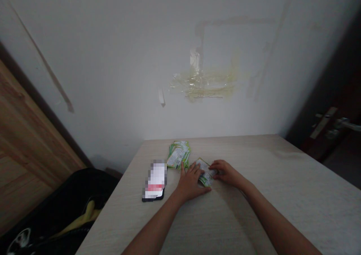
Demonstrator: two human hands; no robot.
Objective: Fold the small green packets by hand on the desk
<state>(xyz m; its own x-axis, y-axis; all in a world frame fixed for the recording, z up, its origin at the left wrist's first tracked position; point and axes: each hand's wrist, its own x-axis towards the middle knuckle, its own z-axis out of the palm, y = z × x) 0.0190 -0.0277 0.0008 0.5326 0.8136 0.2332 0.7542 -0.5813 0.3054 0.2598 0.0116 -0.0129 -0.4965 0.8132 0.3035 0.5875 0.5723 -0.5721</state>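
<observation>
Right of the phone (155, 181), one green-and-white packet (208, 180)

To the right of the phone, the packet lies on the pale table (282, 180), partly covered by my fingers. My left hand (192, 180) is the nearer one to the phone, just right of it: palm down and open, its fingers spread over the packet's left part and its thumb reaching across toward the near edge. My right hand (224, 171) is farther right of the phone, with the fingers bent and the thumb and fingertips at the packet's right edge. I can't tell whether they pinch that edge or only rest on it.

Just beyond the phone, a little to its right, is a loose pile of packets (178, 154) in the same green and white, overlapping one another with print facing up. The outermost finger of my left hand comes up to the pile's near edge; I can't tell if it touches.

The phone itself lies flat, its screen blurred into blocks. Beyond it stands the grey wall (121, 67), with shiny clear tape (197, 81) stuck on it, above and to the phone's right. Left of the phone, past the table's edge, sits something black (104, 183) with a yellow thing (88, 214) in it.
</observation>
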